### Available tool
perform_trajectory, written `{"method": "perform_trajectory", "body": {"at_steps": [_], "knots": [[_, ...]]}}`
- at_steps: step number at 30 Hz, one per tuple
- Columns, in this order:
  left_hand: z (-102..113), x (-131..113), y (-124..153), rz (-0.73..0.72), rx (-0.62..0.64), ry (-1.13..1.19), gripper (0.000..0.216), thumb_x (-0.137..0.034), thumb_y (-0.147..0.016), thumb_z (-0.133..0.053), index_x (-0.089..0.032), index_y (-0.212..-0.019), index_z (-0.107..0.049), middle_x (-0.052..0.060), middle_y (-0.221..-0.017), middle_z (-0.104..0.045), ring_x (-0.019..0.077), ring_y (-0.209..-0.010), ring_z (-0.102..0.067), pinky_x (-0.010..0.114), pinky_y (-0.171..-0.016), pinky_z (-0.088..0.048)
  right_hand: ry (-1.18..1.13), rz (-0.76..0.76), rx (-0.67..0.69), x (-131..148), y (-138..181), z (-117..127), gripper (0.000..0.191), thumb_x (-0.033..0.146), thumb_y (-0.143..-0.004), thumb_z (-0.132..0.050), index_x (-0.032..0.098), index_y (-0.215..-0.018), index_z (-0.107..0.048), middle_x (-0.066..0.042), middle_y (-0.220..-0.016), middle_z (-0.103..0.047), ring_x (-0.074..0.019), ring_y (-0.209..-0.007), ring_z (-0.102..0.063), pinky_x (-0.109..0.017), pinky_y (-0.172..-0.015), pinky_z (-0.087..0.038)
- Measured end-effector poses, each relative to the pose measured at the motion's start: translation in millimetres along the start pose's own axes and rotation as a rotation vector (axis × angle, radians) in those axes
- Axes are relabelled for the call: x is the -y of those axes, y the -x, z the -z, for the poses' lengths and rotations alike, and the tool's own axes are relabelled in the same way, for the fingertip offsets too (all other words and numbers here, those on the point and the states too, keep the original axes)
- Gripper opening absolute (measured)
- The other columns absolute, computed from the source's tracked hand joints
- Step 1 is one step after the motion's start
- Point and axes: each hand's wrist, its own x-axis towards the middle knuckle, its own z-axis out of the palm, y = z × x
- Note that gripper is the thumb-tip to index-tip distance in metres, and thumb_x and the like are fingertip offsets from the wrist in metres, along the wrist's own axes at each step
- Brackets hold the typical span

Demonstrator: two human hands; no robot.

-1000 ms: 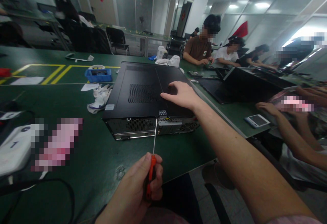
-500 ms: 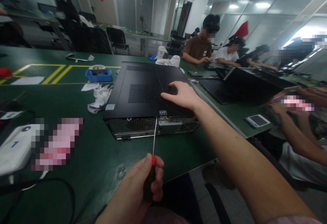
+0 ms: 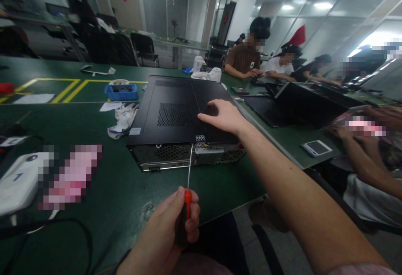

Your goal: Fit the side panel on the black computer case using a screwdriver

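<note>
A black computer case [image 3: 179, 91] lies flat on the green table, its vented rear panel facing me. My left hand [image 3: 169, 220] is wrapped round the handle of a screwdriver [image 3: 188, 201] with an orange-and-dark grip. The thin shaft points away from me, and its tip meets the top edge of the rear panel near a small patterned sticker [image 3: 200, 138]. On the right part of the case's top cover rests my right hand [image 3: 224, 116], thumb and fingers spread. Any screw at the tip is too small to make out.
Left of the case are white gloves [image 3: 124, 120] and a blue parts bin [image 3: 121, 92]. A white device marked 1 [image 3: 23, 181] and cables [image 3: 72, 221] lie nearer left. Another opened case [image 3: 314, 105] and a co-worker's arms [image 3: 361, 162] are at right.
The screwdriver handle has turned in my left hand, so more of its orange side shows. My fingers have shifted slightly round it. My right hand and the case stay put.
</note>
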Motion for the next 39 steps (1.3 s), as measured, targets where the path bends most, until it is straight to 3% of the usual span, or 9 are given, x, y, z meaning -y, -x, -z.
{"method": "perform_trajectory", "body": {"at_steps": [4,7,26,30,35,39], "knots": [[0.2,0.5,-2.6,-0.007,0.01,0.032,0.035,-0.051,-0.085,-0.072,-0.018,-0.091,-0.062,-0.004,-0.069,-0.052,0.006,-0.053,-0.034,0.022,-0.05,-0.026,-0.005,-0.007,0.002,0.9,0.8,0.5,0.073,0.073,-0.08,-0.061,0.019,-0.129,-0.066,-0.013,-0.137,-0.065,-0.0367,-0.127,-0.058,-0.055,-0.109,-0.044],[1.5,0.8,-2.7,-0.005,0.048,0.005,0.038,-0.049,-0.079,-0.078,-0.017,-0.079,-0.057,-0.005,-0.069,-0.049,0.0053,-0.054,-0.034,0.022,-0.051,-0.025,-0.003,-0.008,0.003,0.7,0.9,0.7,0.072,0.073,-0.08,-0.061,0.02,-0.128,-0.066,-0.013,-0.137,-0.065,-0.0368,-0.127,-0.058,-0.056,-0.109,-0.044],[0.1,1.1,-0.3,0.01,0.004,-0.026,0.038,-0.053,-0.086,-0.068,-0.016,-0.089,-0.062,-0.003,-0.063,-0.05,0.0073,-0.055,-0.037,0.022,-0.052,-0.03,0.02,0.007,-0.002,-1.3,0.1,-0.7,0.073,0.076,-0.079,-0.058,0.022,-0.128,-0.066,-0.011,-0.136,-0.065,-0.0365,-0.126,-0.058,-0.056,-0.108,-0.045],[1.2,0.3,-0.8,0.012,0.004,0.029,0.036,-0.05,-0.086,-0.071,-0.018,-0.096,-0.061,-0.004,-0.072,-0.051,0.0055,-0.054,-0.036,0.022,-0.051,-0.027,0.016,0.002,0.002,-0.2,0.6,0.5,0.073,0.075,-0.08,-0.059,0.022,-0.128,-0.066,-0.011,-0.136,-0.065,-0.0368,-0.126,-0.058,-0.056,-0.109,-0.045],[2.6,0.4,1.0,0.003,0.061,-0.001,0.033,-0.043,-0.086,-0.073,-0.017,-0.08,-0.054,-0.005,-0.074,-0.047,0.005,-0.058,-0.036,0.022,-0.055,-0.029,0.007,0.01,0.005,0.2,0.6,0.9,0.073,0.074,-0.08,-0.059,0.02,-0.128,-0.066,-0.012,-0.137,-0.065,-0.0369,-0.127,-0.058,-0.057,-0.109,-0.044],[2.1,1.8,-1.1,-0.003,0.041,-0.049,0.036,-0.049,-0.085,-0.071,-0.016,-0.08,-0.059,-0.002,-0.072,-0.052,0.0069,-0.059,-0.038,0.022,-0.052,-0.028,0.004,0.009,0.001,-1.2,-0.1,-0.1,0.074,0.075,-0.08,-0.06,0.02,-0.128,-0.066,-0.013,-0.137,-0.065,-0.0369,-0.126,-0.058,-0.056,-0.109,-0.045]]}}
